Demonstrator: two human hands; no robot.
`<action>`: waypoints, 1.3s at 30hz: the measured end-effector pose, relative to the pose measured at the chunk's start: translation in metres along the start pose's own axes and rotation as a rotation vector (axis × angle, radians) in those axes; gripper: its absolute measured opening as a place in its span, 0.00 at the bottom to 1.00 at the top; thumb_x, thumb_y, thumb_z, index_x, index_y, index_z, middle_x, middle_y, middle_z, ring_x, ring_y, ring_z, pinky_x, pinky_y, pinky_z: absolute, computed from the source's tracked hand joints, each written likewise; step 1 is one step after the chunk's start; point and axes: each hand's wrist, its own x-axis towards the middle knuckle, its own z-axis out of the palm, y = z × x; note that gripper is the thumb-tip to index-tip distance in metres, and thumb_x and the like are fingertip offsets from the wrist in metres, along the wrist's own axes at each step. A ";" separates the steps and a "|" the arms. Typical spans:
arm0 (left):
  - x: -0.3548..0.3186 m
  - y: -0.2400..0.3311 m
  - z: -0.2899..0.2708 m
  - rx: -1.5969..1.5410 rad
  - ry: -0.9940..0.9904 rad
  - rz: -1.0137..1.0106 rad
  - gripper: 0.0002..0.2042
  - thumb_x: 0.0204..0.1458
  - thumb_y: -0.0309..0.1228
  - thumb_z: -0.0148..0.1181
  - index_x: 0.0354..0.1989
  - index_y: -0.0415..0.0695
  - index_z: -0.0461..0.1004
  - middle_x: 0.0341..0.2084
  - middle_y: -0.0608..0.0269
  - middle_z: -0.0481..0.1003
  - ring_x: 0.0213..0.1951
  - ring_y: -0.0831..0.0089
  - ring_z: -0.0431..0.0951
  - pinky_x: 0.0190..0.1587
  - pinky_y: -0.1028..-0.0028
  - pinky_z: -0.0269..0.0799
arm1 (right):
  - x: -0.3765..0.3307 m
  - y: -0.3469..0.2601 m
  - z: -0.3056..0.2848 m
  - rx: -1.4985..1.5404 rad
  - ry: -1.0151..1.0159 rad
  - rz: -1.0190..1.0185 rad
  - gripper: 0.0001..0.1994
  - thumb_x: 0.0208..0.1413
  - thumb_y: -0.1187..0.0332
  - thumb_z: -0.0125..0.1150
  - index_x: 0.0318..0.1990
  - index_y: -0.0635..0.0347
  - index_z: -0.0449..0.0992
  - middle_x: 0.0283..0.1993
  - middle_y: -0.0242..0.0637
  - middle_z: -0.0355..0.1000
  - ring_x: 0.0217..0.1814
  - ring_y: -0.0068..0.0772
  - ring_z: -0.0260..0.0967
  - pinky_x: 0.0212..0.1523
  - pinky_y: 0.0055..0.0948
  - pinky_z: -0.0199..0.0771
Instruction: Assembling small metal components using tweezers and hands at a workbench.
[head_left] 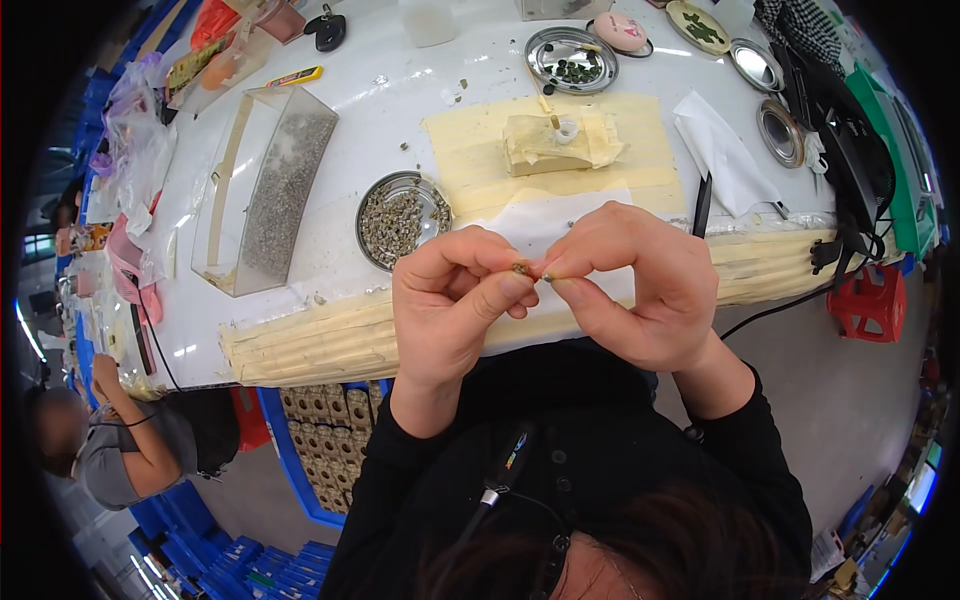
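Just in front of me, over the table's near edge, my two hands meet almost fingertip to fingertip. Between thumb and forefinger my left hand (440,305) pinches a small brownish metal-looking part (520,269). My right hand (645,285) is closed in a pinch on a tiny dark piece (547,278), too small to name. Left of the hands stands a round metal dish (446,224) heaped with small grey-brown parts (390,222). Beyond the hands sits a block wrapped in cream tape (535,160), with a small clear ring-shaped cup (566,131) on top.
A clear bin (225,190) of grey granules stands at the left. Farther back are a metal dish of dark green pieces (572,72) and a yellow cutter (295,77). White paper (725,160) lies right. A co-worker (130,460) sits left; a red stool (868,305) stands right.
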 end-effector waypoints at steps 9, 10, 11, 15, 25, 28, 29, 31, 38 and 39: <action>0.001 0.000 -0.001 -0.011 0.055 -0.026 0.07 0.50 0.14 0.59 0.37 0.34 0.76 0.32 0.55 0.76 0.30 0.75 0.77 0.31 0.79 0.73 | 0.001 0.004 0.008 -0.251 0.074 -0.066 0.09 0.38 0.81 0.67 0.30 0.62 0.76 0.27 0.34 0.72 0.27 0.34 0.70 0.26 0.27 0.70; 0.001 0.000 -0.001 -0.010 0.054 -0.026 0.06 0.50 0.15 0.59 0.37 0.34 0.76 0.32 0.55 0.76 0.30 0.75 0.77 0.31 0.79 0.73 | 0.001 0.005 0.008 -0.270 0.075 -0.084 0.09 0.37 0.81 0.67 0.30 0.62 0.76 0.27 0.34 0.72 0.27 0.34 0.70 0.26 0.27 0.69; 0.001 -0.001 0.000 -0.010 0.060 -0.028 0.07 0.50 0.15 0.59 0.37 0.34 0.76 0.32 0.55 0.76 0.30 0.75 0.77 0.31 0.79 0.73 | 0.002 0.004 0.009 -0.290 0.077 -0.101 0.10 0.37 0.81 0.67 0.30 0.62 0.76 0.27 0.34 0.72 0.27 0.34 0.70 0.26 0.27 0.69; 0.001 0.000 0.001 -0.020 0.087 -0.047 0.07 0.50 0.15 0.59 0.38 0.33 0.76 0.32 0.55 0.77 0.30 0.75 0.77 0.31 0.80 0.73 | 0.002 0.007 0.011 -0.343 0.103 -0.174 0.11 0.35 0.80 0.67 0.30 0.61 0.75 0.26 0.34 0.71 0.26 0.35 0.69 0.25 0.28 0.69; 0.001 0.000 0.001 -0.015 0.098 -0.037 0.08 0.50 0.15 0.59 0.39 0.33 0.76 0.32 0.56 0.77 0.30 0.75 0.77 0.32 0.80 0.73 | 0.002 0.008 0.014 -0.441 0.126 -0.248 0.11 0.35 0.79 0.67 0.30 0.61 0.74 0.25 0.35 0.70 0.25 0.36 0.69 0.25 0.29 0.69; 0.001 0.001 0.002 -0.009 0.112 -0.042 0.08 0.50 0.15 0.60 0.39 0.33 0.76 0.31 0.56 0.77 0.30 0.75 0.77 0.32 0.80 0.74 | 0.003 0.008 0.014 -0.441 0.121 -0.251 0.11 0.35 0.79 0.67 0.30 0.61 0.74 0.25 0.35 0.70 0.25 0.36 0.69 0.25 0.29 0.69; 0.001 0.001 0.002 -0.003 0.114 -0.043 0.08 0.50 0.15 0.60 0.38 0.33 0.76 0.31 0.56 0.77 0.30 0.76 0.78 0.32 0.80 0.74 | 0.003 0.008 0.014 -0.440 0.118 -0.252 0.11 0.35 0.79 0.67 0.30 0.61 0.74 0.25 0.35 0.70 0.25 0.36 0.69 0.25 0.29 0.69; 0.001 0.000 0.002 0.006 0.116 -0.044 0.07 0.50 0.15 0.60 0.38 0.33 0.76 0.31 0.56 0.77 0.30 0.76 0.78 0.32 0.81 0.74 | 0.002 0.008 0.013 -0.448 0.113 -0.257 0.11 0.35 0.78 0.67 0.30 0.62 0.74 0.25 0.35 0.70 0.25 0.36 0.69 0.25 0.29 0.69; 0.001 0.001 0.004 0.039 0.140 -0.058 0.06 0.50 0.15 0.60 0.36 0.34 0.76 0.29 0.57 0.78 0.29 0.77 0.78 0.32 0.81 0.75 | 0.003 0.008 0.009 -0.532 0.075 -0.315 0.12 0.35 0.77 0.67 0.31 0.62 0.75 0.26 0.34 0.70 0.25 0.35 0.69 0.25 0.28 0.70; 0.001 0.002 0.004 0.036 0.141 -0.065 0.06 0.50 0.15 0.60 0.36 0.34 0.76 0.29 0.57 0.78 0.29 0.77 0.78 0.32 0.81 0.75 | 0.003 0.007 0.009 -0.546 0.066 -0.327 0.12 0.35 0.77 0.67 0.31 0.63 0.75 0.27 0.34 0.71 0.25 0.35 0.69 0.25 0.28 0.70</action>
